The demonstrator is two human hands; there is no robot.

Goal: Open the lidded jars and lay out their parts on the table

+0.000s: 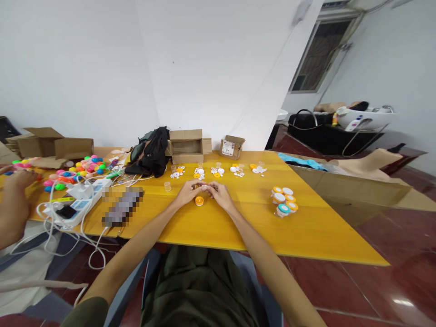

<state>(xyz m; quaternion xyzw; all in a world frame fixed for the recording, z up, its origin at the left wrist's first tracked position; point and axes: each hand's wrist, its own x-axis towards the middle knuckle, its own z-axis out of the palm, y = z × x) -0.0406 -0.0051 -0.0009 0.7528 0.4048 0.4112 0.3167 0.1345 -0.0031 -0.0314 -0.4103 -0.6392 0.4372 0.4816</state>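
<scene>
a person's two bare hands come together near the middle of the frame, the left hand (188, 193) and the right hand (220, 194) meeting at the fingertips with a small white piece (204, 187) pinched between them, its exact shape too small to make out. just below the fingers, at center, an orange cap (199, 201) sits on the yellow table (252, 227), apart from both hands. a clear cup (167, 186) stands to the left of the left hand.

beyond the hands, five small clusters of white and orange parts (217, 173) run in a row across the center of the frame, with clear cups near them. right of center, a group of lidded cups (284, 201) stands close together, their lids orange, white and teal.

behind the row, an open cardboard box (186, 147), a smaller carton (232, 147) and a black bag (151, 154) rest toward the wall. left of center lie a pixelated dark object (122, 206) and a white power strip (86, 200) tangled in white cables. at the left edge, another person's hand (20, 178) is raised near a spread of brightly colored balls (81, 170). at the right of the frame, a white basin (369, 119) stands past a large cardboard box (323, 190).
</scene>
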